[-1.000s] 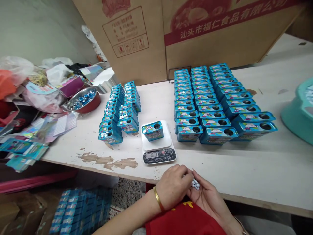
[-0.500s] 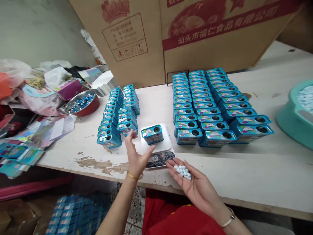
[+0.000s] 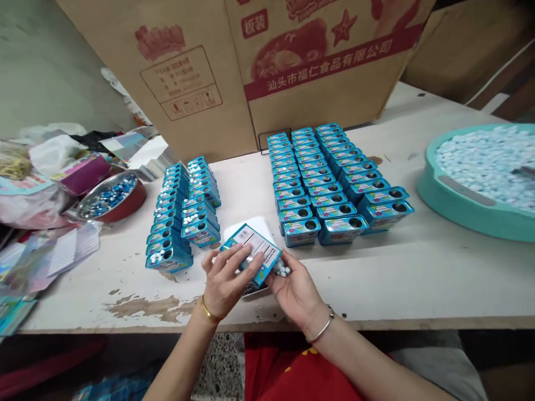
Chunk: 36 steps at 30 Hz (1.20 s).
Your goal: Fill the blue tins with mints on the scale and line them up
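My left hand (image 3: 229, 278) grips a blue candy tin (image 3: 257, 250), tipped over with its printed back facing up. The tin's right end is over my right hand (image 3: 295, 289), which is cupped palm up with small pale-blue candies (image 3: 281, 268) lying in it. Fingers of the right hand are partly hidden behind the tin. Under the tin is a white kitchen scale (image 3: 251, 225), its display mostly covered. To the left stand two rows of blue tins (image 3: 169, 223), several with candies at their openings. More tins with dark round openings (image 3: 317, 189) stand in rows to the right.
A turquoise basin (image 3: 472, 206) heaped with pale candies is at the right. A large cardboard box (image 3: 200, 128) stands behind the rows. At the left are a metal bowl (image 3: 134, 203) of blue-wrapped pieces, plastic bags and paper sheets (image 3: 71, 253).
My left hand has taken the tin off the scale and tilted it over my right palm. The right hand has come in under it. The view has turned right.
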Motion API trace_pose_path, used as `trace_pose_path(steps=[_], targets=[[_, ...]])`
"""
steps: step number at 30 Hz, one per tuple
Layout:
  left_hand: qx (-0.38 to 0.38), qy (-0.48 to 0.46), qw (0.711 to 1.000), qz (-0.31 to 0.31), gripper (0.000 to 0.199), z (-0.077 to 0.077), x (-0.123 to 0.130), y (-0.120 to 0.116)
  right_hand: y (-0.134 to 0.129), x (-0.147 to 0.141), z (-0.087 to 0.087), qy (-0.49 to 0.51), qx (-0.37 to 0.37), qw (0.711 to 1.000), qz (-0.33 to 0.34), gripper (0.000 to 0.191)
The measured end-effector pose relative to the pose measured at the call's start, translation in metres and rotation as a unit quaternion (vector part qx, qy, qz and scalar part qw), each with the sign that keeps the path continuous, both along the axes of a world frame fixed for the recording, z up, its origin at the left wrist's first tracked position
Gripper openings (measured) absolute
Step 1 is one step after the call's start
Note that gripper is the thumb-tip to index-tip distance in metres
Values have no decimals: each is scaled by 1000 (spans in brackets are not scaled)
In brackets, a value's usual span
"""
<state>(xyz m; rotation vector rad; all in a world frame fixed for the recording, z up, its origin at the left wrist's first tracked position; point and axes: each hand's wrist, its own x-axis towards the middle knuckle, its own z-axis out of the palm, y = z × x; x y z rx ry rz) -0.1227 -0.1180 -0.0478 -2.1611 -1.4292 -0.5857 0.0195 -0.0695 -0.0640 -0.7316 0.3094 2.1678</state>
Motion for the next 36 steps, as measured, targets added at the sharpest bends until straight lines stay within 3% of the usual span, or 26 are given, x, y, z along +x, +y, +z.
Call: trace_pose_path(steps=[9,17,25,31,36], targets=[[56,-3,998,41,37,-10,-2,-10,-1,-3,0,21,-14,1000,-3,14],[29,-54,996,66,36,-22,0,-9,2,1,-2,9,-5,1000,-13,12],[65,-71,994,52,43,-19,6,-12,3,4,3,4,-7,1000,1,12],[50,-79,994,55,43,-26,7,-8,5,3,1,2,-17,1000,-7,15],[97,-96,990,33,44,-28,9,-7,6,4,1,-3,-18,1000,-2,13]])
